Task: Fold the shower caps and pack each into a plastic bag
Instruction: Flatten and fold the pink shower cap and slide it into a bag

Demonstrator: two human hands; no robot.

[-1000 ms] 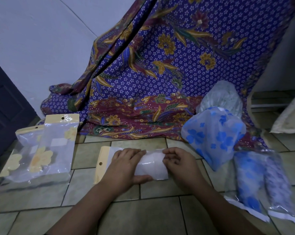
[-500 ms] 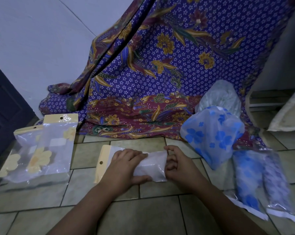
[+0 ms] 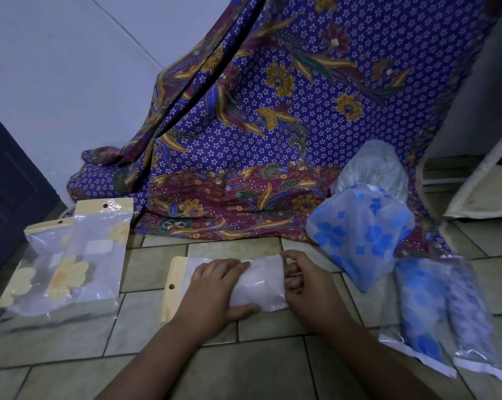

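A clear plastic bag with a pale yellow header (image 3: 173, 284) lies on the tiled floor in front of me. A folded white shower cap (image 3: 261, 284) fills its right part. My left hand (image 3: 212, 287) lies over the bag's middle, fingers across the top and thumb curled along the near edge. My right hand (image 3: 307, 284) is at the bundle's right end, pinching it with its thumb on the far corner and its fingers curled. A loose shower cap with blue flowers (image 3: 359, 229) stands to the right, with a clear one (image 3: 373, 168) behind it.
Two bagged caps with yellow flowers (image 3: 70, 255) lie at the left. Two more bagged caps, one blue (image 3: 420, 307) and one pale (image 3: 469, 313), lie at the right. A purple batik cloth (image 3: 272, 125) hangs behind. A dark door (image 3: 7, 183) is far left.
My right thumb has moved up to the far corner of the bundle's right end. My left hand has stayed in place on the bag.
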